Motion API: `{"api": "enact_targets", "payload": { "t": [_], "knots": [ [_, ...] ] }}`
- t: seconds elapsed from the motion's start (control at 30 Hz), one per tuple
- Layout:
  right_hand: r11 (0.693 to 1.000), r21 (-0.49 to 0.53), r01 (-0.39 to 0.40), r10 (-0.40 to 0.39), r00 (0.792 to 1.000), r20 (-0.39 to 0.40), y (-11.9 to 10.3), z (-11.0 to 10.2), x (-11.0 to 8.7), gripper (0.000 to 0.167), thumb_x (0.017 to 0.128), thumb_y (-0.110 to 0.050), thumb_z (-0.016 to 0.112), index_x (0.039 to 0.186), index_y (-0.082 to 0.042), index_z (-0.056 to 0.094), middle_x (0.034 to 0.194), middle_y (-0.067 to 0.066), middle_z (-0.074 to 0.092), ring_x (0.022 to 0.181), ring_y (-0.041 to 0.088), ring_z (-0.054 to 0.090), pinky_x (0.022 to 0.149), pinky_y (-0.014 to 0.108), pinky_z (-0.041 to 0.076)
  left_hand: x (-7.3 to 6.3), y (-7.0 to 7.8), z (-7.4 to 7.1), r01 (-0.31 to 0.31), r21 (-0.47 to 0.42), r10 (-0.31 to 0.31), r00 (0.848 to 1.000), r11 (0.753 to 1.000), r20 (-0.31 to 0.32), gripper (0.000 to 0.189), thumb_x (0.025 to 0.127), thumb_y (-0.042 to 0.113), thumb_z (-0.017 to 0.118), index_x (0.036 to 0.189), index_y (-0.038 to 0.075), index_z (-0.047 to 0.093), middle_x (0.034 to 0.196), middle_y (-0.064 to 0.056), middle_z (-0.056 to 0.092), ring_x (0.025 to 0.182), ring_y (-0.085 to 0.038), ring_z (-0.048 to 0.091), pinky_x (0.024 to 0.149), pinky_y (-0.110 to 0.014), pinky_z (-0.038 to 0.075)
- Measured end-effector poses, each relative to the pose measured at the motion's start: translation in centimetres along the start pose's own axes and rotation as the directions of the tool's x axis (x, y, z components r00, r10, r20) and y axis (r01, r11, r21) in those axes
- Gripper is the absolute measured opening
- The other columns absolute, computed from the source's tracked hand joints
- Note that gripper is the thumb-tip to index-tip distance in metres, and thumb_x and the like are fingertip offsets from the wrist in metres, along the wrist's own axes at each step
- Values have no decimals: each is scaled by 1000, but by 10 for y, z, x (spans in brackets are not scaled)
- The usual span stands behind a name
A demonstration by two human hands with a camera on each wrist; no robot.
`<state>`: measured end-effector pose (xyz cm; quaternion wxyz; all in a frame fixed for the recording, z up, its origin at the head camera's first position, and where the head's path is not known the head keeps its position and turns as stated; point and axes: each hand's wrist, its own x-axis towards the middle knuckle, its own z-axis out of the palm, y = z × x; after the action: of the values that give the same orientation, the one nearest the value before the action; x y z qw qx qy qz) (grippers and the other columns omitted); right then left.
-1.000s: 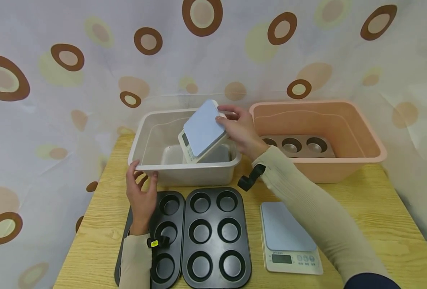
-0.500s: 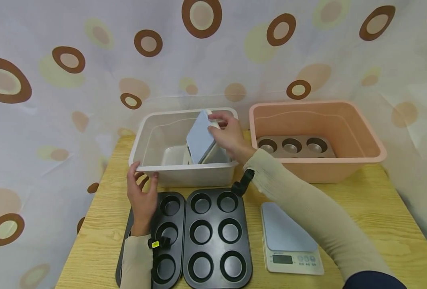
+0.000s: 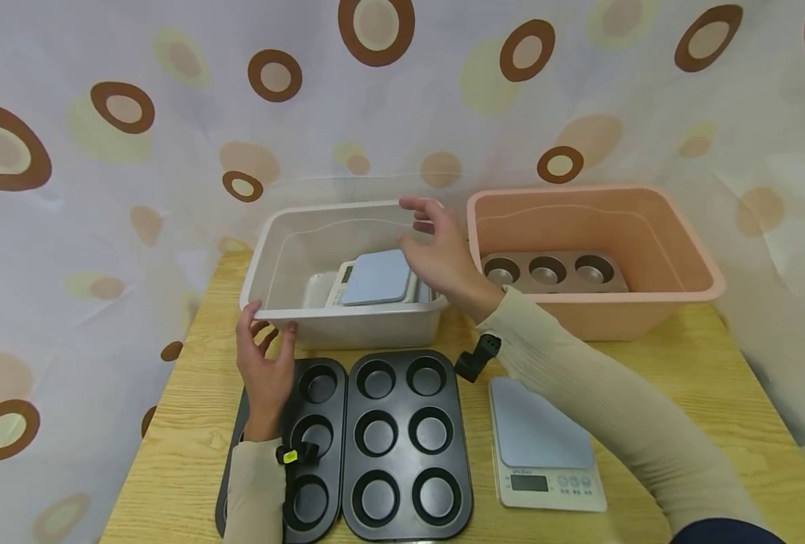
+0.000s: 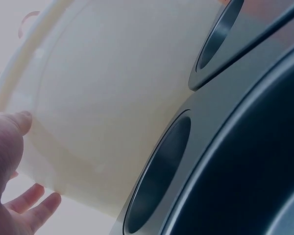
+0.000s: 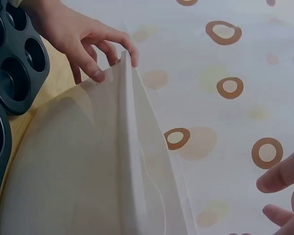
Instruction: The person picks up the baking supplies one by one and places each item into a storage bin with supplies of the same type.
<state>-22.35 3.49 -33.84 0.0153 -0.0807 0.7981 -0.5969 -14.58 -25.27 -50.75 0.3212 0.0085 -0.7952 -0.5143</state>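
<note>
I am finding free room from above in the left end of the white bin (image 3: 354, 331). A scale (image 3: 376, 277) is occupying its right half, with the right hand (image 3: 446, 261) hanging over. The left hand (image 3: 266, 378) is blocking its front-left corner; muffin pans (image 3: 403, 412) are obstructing its front, a pink bin (image 3: 599, 321) its right.
</note>
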Motion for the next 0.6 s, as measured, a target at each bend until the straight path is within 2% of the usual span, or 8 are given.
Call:
{"api": "enact_targets", "payload": {
  "t": [0.07,0.3,0.6],
  "knots": [
    [1000,2,-1,1,1000,13,3,-3,-2,53,105,-12,61,157,-14,54,160,14,48,151,35,49,126,52,45,0,-3,0,11,-2,-11,1000,1000,7,65,101,5,76,159,11,48,157,-15,54,131,-25,58,111,-65,56],
    [999,26,-42,42,999,22,11,-13,-10,52,107,-16,64,158,-17,54,159,13,51,151,32,51,124,52,48,-1,-3,2,19,5,-19,1000,1000,9,63,103,8,75,159,10,47,158,-16,53,132,-24,58,113,-65,55],
    [999,-30,-18,20,998,54,21,-26,-21,53,108,-16,63,160,-15,52,161,13,51,151,33,51,127,56,43,-2,-2,0,8,-7,-8,1000,1000,9,63,103,9,76,159,11,48,160,-15,52,133,-22,56,113,-68,53]
  ]
}}
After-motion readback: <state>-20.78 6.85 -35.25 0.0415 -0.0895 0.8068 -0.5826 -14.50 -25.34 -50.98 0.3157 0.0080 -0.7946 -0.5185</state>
